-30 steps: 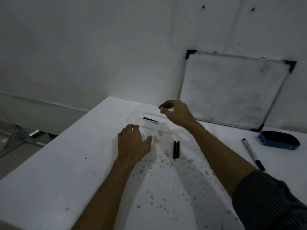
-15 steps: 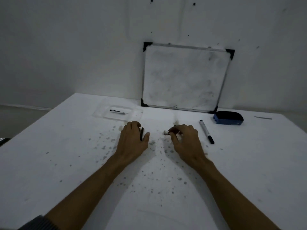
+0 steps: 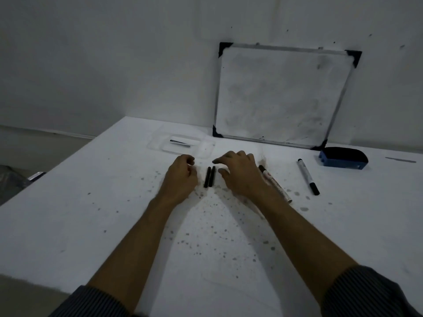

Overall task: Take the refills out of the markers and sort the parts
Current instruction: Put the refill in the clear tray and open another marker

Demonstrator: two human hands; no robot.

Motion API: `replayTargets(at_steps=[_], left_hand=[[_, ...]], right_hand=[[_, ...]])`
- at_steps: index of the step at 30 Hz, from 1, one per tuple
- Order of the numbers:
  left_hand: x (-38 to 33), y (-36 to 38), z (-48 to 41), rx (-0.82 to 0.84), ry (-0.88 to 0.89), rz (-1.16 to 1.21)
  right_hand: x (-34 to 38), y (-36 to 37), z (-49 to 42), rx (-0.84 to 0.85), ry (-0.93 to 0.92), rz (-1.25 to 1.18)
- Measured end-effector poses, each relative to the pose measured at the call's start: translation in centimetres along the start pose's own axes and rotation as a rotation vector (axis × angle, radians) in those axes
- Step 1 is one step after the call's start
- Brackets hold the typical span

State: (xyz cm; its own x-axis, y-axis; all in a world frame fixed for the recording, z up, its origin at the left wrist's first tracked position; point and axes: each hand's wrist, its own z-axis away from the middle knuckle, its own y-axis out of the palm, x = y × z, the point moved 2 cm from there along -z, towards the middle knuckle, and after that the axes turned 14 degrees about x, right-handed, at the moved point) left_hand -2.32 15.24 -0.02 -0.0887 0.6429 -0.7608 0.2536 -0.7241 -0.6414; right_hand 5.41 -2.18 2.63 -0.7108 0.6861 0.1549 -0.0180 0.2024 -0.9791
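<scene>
Two black refills (image 3: 209,176) lie side by side on the white table (image 3: 91,213), between my hands. My left hand (image 3: 182,177) rests just left of them with its fingers curled in; nothing shows in it. My right hand (image 3: 240,175) hovers just right of them, fingers apart, index tip near the refills' far ends, holding nothing. A white marker barrel (image 3: 275,186) with a dark tip lies partly under my right wrist. A capped marker (image 3: 307,176) lies further right. A clear tray (image 3: 158,145) at the back holds one dark slim part (image 3: 179,143).
A small whiteboard (image 3: 281,97) leans on the wall at the back. A blue eraser (image 3: 342,157) sits at its right foot. Dark ink spots speckle the table in front of me. The table's left edge runs diagonally at the left.
My right hand came back from the tray to the table beside the refills. The left hand's fingers curled in, uncovering the two refills. The view swung right, then back left.
</scene>
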Motion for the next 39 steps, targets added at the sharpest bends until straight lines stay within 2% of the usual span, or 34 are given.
replayTargets(at_steps=[7,11,16,22,26,29,34,35,37,39], left_hand=[[0.3,0.5,-0.8,0.017,0.021,0.004],[0.0,0.5,-0.8,0.010,0.014,-0.004],[-0.6,0.4,-0.4,0.024,0.058,0.124],[-4.5,2.1,1.6,-0.053,0.379,0.050],[-5.9,4.3,2.0,0.064,0.320,0.207],[-7.0,5.9,1.6,0.122,0.310,0.179],[-10.0,7.8,1.6,0.195,0.413,0.148],[-10.5,8.1,1.2,0.211,0.463,0.103],[-11.0,9.2,-0.5,0.263,0.607,-0.150],[-10.8,10.4,-2.3,0.392,0.664,-0.379]], right_hand=[[-1.5,0.3,-2.7,0.160,-0.044,0.026],[-1.7,-0.5,-2.2,0.150,-0.094,0.041],[-2.3,-1.4,0.1,0.111,-0.092,-0.013],[-3.8,-3.1,5.8,-0.008,0.029,-0.308],[-5.4,-4.2,9.6,-0.088,0.111,-0.647],[-6.2,-4.2,11.7,-0.098,0.111,-1.042],[-9.4,-4.1,13.0,-0.263,0.205,-1.296],[-10.4,-4.1,13.3,-0.315,0.237,-1.337],[-12.3,-4.0,13.9,-0.397,0.288,-1.407],[-13.5,-3.9,14.5,-0.452,0.314,-1.463]])
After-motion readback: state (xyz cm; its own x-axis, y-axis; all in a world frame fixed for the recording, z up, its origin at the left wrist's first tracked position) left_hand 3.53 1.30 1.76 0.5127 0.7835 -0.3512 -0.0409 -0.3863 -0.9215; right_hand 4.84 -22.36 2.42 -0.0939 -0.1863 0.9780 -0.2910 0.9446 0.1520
